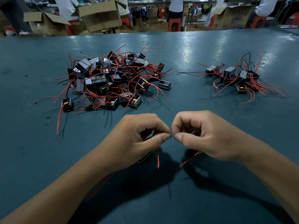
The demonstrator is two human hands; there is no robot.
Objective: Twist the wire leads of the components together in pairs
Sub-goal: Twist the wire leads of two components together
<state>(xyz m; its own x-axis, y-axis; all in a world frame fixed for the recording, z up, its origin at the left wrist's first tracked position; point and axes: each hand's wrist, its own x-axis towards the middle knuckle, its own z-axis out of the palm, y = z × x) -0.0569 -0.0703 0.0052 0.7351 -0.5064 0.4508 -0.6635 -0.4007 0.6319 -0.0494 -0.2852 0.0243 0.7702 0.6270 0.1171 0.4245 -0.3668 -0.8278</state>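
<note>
My left hand (139, 139) and my right hand (203, 136) meet fingertip to fingertip above the near part of the table, each pinching bare wire ends (173, 135) between thumb and forefinger. A small black component (145, 156) sits under my left palm, mostly hidden. One red lead (158, 160) hangs below my left hand. Another red lead (190, 160) trails from under my right hand. A large pile of black components with red wires (110, 80) lies at the centre left. A smaller group of components (239, 78) lies at the right.
The teal table (186, 50) stretches to its far edge at the top. One loose component (68, 105) sits at the pile's left front, another (164, 84) at its right. Beyond the table stand cardboard boxes (100, 15), red stools and several seated people.
</note>
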